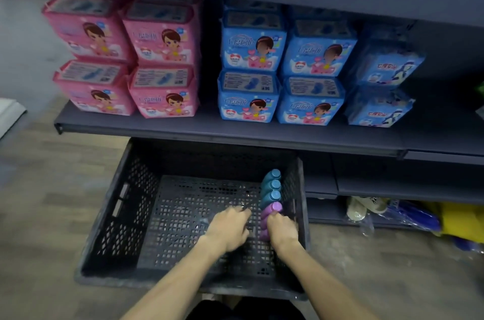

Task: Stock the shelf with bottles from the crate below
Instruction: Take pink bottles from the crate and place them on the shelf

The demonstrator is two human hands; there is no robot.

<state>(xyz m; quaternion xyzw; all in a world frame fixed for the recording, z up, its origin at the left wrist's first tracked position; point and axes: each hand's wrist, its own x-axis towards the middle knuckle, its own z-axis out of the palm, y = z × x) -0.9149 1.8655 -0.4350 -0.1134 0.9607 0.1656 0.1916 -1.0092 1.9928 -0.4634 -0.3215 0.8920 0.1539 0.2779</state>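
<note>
A black perforated crate [123,215] sits on the floor under the dark shelf [235,133]. Along its right wall stands a row of bottles: three blue bottles [272,188] at the back and a purple bottle [272,208] in front of them. My right hand [281,228] grips the purple bottle, with another purple one partly hidden beneath it. My left hand [230,228] reaches into the crate just left of the row, its fingers curled around some clear plastic wrap on the crate floor.
The shelf above holds stacked pink packs [125,57] on the left and blue packs [282,70] on the right. Shoes and bags [392,212] lie under the lower shelf at right. Wooden floor extends left of the crate.
</note>
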